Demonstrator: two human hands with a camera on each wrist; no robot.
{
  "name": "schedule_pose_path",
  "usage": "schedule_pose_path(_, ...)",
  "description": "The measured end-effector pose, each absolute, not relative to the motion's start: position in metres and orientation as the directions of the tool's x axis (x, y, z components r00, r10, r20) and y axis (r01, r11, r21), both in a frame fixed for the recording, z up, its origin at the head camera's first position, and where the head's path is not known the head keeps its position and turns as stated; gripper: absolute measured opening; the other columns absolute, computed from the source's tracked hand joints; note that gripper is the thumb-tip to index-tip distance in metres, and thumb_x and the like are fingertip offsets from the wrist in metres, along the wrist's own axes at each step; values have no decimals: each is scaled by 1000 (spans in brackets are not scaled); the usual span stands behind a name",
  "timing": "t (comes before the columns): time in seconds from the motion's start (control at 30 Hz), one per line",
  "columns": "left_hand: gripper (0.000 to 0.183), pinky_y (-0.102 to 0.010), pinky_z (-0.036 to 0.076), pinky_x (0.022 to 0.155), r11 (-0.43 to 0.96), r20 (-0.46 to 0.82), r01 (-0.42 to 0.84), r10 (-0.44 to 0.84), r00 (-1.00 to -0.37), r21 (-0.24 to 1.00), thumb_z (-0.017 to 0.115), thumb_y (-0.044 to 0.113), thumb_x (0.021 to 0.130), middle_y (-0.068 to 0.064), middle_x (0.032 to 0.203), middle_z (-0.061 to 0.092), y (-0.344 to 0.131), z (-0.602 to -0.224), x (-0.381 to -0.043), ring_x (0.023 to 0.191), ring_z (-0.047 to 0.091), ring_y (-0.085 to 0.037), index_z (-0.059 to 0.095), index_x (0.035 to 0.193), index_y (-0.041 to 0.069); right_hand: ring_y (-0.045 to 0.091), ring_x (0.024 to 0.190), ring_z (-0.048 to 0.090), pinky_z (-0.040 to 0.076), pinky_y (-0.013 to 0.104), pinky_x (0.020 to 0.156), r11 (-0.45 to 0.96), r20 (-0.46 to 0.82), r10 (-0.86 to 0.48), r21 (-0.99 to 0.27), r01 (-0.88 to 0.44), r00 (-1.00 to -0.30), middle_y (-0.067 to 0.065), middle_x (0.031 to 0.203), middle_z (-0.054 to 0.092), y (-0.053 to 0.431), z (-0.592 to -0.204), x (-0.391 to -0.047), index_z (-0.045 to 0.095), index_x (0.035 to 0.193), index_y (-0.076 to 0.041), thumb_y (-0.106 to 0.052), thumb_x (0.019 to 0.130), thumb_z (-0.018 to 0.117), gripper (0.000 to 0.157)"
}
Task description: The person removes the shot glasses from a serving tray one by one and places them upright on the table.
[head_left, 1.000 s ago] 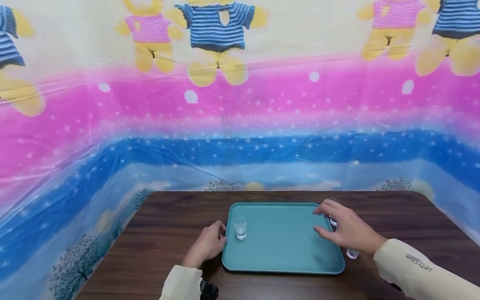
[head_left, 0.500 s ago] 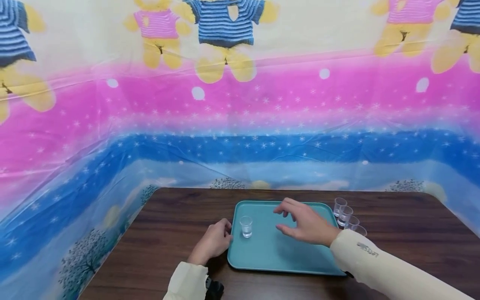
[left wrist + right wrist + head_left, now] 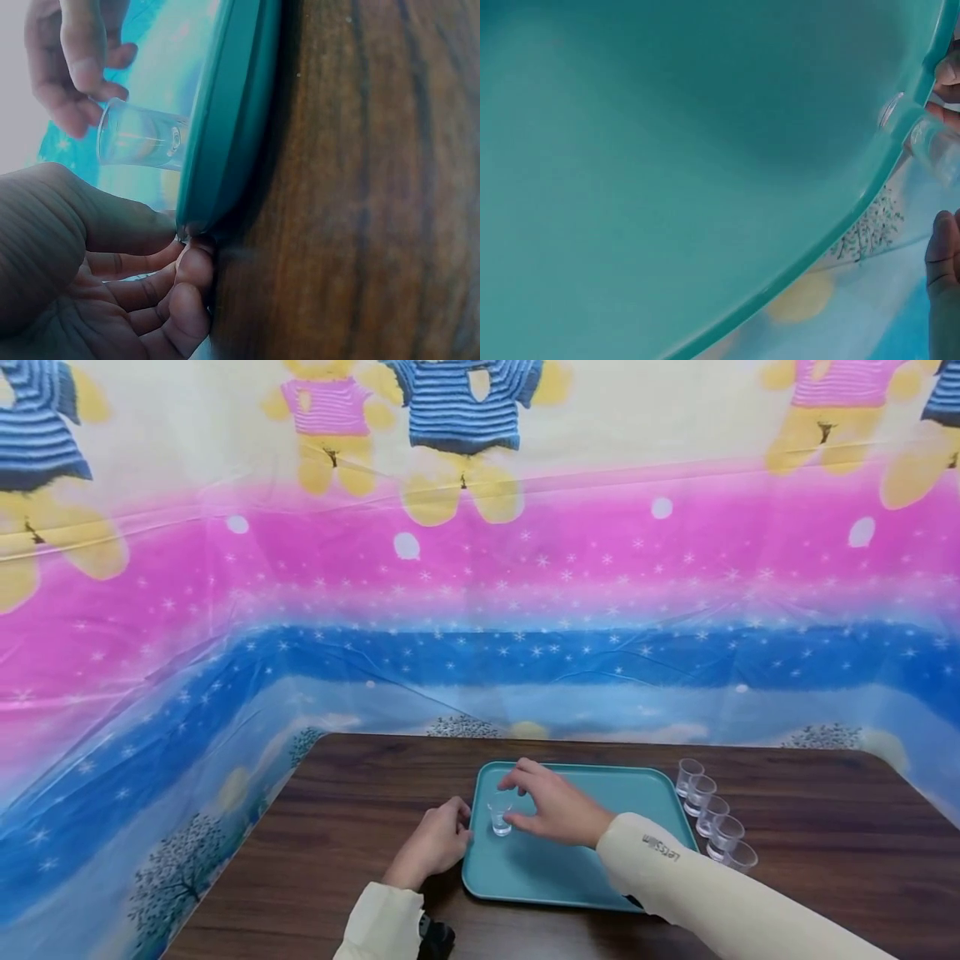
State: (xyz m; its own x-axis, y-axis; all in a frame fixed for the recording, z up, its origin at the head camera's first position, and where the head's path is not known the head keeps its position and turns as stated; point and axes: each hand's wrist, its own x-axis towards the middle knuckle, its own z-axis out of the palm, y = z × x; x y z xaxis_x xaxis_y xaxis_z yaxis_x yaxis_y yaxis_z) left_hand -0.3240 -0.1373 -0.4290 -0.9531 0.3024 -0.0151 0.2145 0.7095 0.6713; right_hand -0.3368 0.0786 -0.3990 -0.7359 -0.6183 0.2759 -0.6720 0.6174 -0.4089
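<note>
A teal tray (image 3: 547, 868) lies on the wooden table. My left hand (image 3: 435, 839) grips its left rim; in the left wrist view the thumb presses the top edge (image 3: 232, 112) and the fingers curl underneath. Near that rim a small clear shot glass (image 3: 499, 827) stands upright on the tray, with clear liquid low inside. My right hand (image 3: 555, 806) reaches over the tray with thumb and fingers spread close about the glass. In the left wrist view its fingertips (image 3: 75, 124) are right beside the glass's rim (image 3: 112, 139), not curled round it.
Several more shot glasses (image 3: 712, 816) stand in a slanting row on the table (image 3: 810, 827), just off the tray's right edge. A printed cloth (image 3: 480, 660) with bears and snowflakes hangs behind the table and along its sides.
My right hand has swept left from the tray's right edge to the glass, uncovering the row of glasses. My left hand keeps its hold on the rim. The view has shifted slightly right.
</note>
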Motion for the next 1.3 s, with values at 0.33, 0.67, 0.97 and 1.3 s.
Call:
schedule_pose_path(0.33,19,-33,45,59,712,-5,224,304,-953,665,57,7,94,-5,77,52,-138,-429,-324,66,51,-18,54,111,0,16,95,53,49,29,74,632,258,-610,-413,-656,-749,3,107,51,63,-403,-339,60,119,-8,-22,88,69,35)
schedule_pose_path(0.67,19,-34,44,60,714,-17,218,307,-952,665,57,6,94,-5,78,52,-136,-428,-323,67,51,-18,54,111,-1,11,88,53,48,26,70,634,257,-613,-404,-660,-747,2,104,51,62,-405,-339,61,120,-7,-22,88,68,35)
schedule_pose_path(0.97,20,-34,43,58,708,-24,207,302,-953,675,55,7,94,-5,78,52,-137,-429,-323,65,51,-19,53,113,-1,11,86,50,48,28,69,616,286,-610,-416,-669,-739,3,104,51,89,-403,-332,61,119,-8,-24,90,67,34)
schedule_pose_path(1.3,22,-33,41,55,690,-16,226,326,-945,688,54,6,95,-6,75,51,-140,-431,-323,61,48,-19,52,115,-2,10,84,50,46,28,67,661,263,-589,-387,-643,-764,-4,101,51,146,-405,-308,62,113,-14,-27,89,67,27)
